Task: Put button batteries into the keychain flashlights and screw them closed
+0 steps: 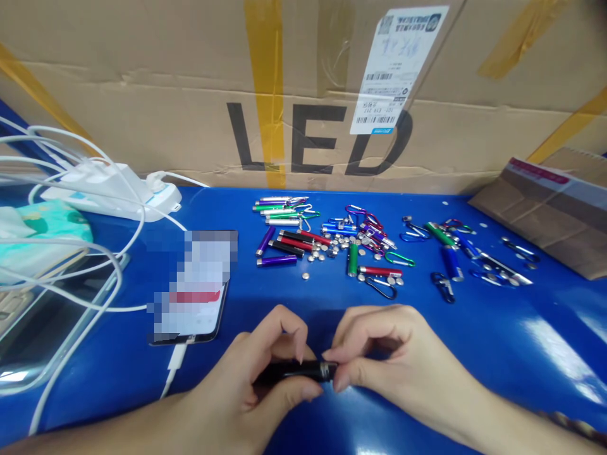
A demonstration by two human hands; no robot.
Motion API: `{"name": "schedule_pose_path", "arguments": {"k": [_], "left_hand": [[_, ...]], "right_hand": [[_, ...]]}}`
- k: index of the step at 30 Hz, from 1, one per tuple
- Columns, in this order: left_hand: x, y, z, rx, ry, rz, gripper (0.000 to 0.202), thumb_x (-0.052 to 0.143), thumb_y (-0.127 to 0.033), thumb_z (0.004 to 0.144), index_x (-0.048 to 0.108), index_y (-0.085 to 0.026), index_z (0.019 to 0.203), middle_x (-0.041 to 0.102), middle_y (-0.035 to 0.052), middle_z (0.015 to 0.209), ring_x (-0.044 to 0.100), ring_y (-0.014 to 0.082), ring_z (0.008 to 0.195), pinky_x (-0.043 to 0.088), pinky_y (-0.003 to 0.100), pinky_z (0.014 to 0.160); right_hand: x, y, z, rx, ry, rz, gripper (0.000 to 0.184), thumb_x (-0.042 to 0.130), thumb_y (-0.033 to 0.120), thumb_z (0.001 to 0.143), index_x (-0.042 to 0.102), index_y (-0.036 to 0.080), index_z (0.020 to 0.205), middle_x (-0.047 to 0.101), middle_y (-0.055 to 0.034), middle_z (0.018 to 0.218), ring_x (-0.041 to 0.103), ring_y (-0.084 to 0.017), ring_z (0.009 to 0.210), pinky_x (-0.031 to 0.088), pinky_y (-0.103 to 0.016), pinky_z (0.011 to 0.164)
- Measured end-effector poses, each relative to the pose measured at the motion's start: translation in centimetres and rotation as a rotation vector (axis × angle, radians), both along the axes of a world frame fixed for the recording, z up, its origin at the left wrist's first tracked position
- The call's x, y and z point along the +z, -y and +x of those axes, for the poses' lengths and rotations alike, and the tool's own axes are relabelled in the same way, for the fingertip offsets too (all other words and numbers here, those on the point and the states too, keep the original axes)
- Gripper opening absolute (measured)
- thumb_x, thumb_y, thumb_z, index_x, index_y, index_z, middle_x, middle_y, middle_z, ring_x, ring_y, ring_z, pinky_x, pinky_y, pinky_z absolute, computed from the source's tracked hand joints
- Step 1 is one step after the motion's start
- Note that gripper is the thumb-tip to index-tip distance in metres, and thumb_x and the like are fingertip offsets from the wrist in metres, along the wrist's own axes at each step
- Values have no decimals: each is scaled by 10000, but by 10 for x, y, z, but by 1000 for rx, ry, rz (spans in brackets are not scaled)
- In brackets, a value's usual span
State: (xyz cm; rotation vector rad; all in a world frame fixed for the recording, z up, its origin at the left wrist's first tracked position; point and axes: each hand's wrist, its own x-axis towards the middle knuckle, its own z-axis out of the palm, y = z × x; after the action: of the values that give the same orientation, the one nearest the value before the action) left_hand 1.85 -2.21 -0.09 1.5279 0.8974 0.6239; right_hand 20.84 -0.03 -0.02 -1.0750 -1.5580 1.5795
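Lower ctr of frame: L hand [239, 385] & R hand [401, 351] meet over the blue surface [265, 300], black tube [310, 371] btwn them, lying roughly level. L grip is curled around the tube's body, thumb along near side, fingers over far side. R grip is nearly closed, thumb & fingertips pinching the tube's R end, just past a silver band.

Lower L: device [52, 344] w/ dark screen. Ctr-L: phone [202, 272], screen lit & partly blurred out, w/ white plug [177, 357] at its near edge. White cords [114, 278] loop down the L side.

Mid-frame, beyond the hands: loose tubes [277, 261] in purple, black, red, green, blue & silver, w/ button cells [305, 276] scattered among them. Ctr-R: a 2nd cluster, incl. blue tube [453, 264] & black clip [443, 289].

Mid-L: teal packet [61, 230], w/ power strip [164, 201] behind. Mid-R: brown bag [535, 218], on its side. Across top: big carton [190, 82], "LED" printed, white label [401, 69] upper R.
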Motion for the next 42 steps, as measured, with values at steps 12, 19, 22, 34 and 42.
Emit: {"name": "schedule_pose_path", "arguments": {"k": [12, 19, 22, 34, 42], "left_hand": [[-7, 5, 0, -121, -500, 339, 69, 382, -183, 861, 404, -234, 819, 552, -45, 669, 510, 103, 522, 411, 171, 487], [-14, 1, 0, -214, -437, 766, 180, 311, -61, 848, 373, -226, 810, 570, -66, 616, 519, 82, 443, 392, 156, 436], [-15, -3, -2, -218, -410, 899, 194, 291, -54, 868, 382, -223, 842, 565, -50, 609, 525, 94, 447, 385, 174, 426], [-13, -2, -2, 24, -251, 291, 152, 414, -215, 903, 289, -251, 824, 580, -49, 672, 562, 111, 587, 409, 175, 480], [-8, -11, 2, 47, -169, 119, 91, 438, -196, 899, 369, -253, 917, 583, -37, 804, 566, 106, 742, 439, 184, 630]], "right_hand": [[-12, 8, 5, 146, 162, 113, 145, 618, 97, 721, 600, 141, 585, 606, -2, 661, 595, -92, 600, 437, -180, 529], [-18, 3, -2, 145, -99, -571, 291, 798, 281, 531, 558, 117, 546, 574, 27, 496, 567, -81, 466, 459, -187, 483], [-16, 1, -3, 115, -181, -729, 306, 806, 320, 515, 599, 111, 601, 591, 31, 467, 581, -77, 439, 478, -176, 473], [-13, -6, 1, 54, -294, -660, 233, 772, 310, 609, 681, 114, 695, 658, 5, 591, 633, -64, 522, 523, -148, 547], [-7, -12, -1, 40, -234, -527, 244, 775, 268, 600, 706, 126, 787, 644, 18, 586, 612, -66, 580, 535, -164, 559]]}}
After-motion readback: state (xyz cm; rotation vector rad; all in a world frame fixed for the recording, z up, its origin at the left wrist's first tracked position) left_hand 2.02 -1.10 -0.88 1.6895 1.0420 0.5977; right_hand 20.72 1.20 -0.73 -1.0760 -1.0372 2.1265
